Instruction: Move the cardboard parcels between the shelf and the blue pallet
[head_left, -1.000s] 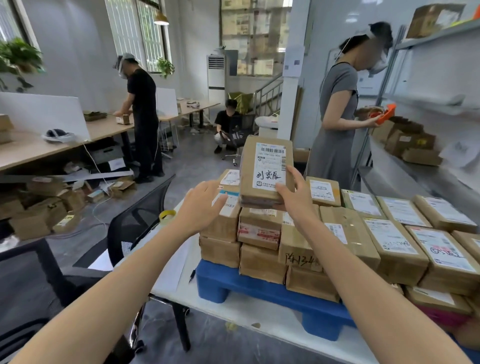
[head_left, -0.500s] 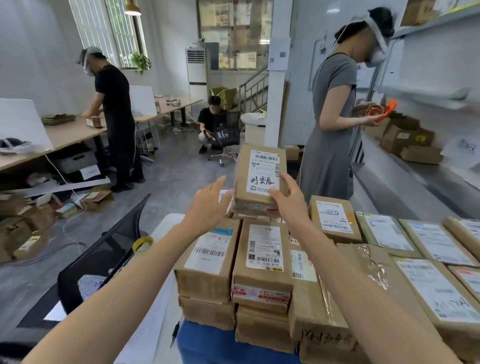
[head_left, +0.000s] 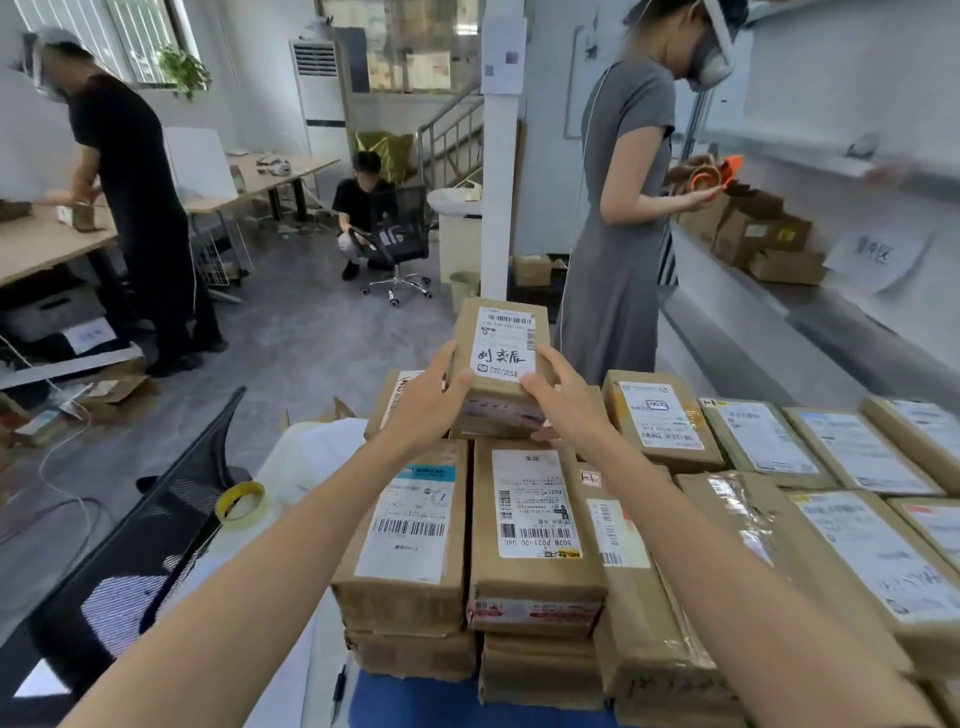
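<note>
A small cardboard parcel (head_left: 498, 358) with a white label and handwriting is held between both hands above the far left of the stack. My left hand (head_left: 423, 402) grips its left side, my right hand (head_left: 569, 402) grips its right side. Beneath and around it, several taped cardboard parcels (head_left: 530, 525) lie stacked in rows on the blue pallet (head_left: 415, 701), of which only a strip shows at the bottom. The metal shelf (head_left: 810, 306) runs along the right wall with a few boxes (head_left: 758, 239) on it.
A person in a grey dress (head_left: 618, 218) stands between the pallet and the shelf, holding an orange object. A black mesh chair (head_left: 156, 545) and a tape roll (head_left: 240, 501) sit at the left. Two more people work further back.
Both hands have closed in on the labelled parcel and lowered it nearer the stack. The view has moved closer over the parcels.
</note>
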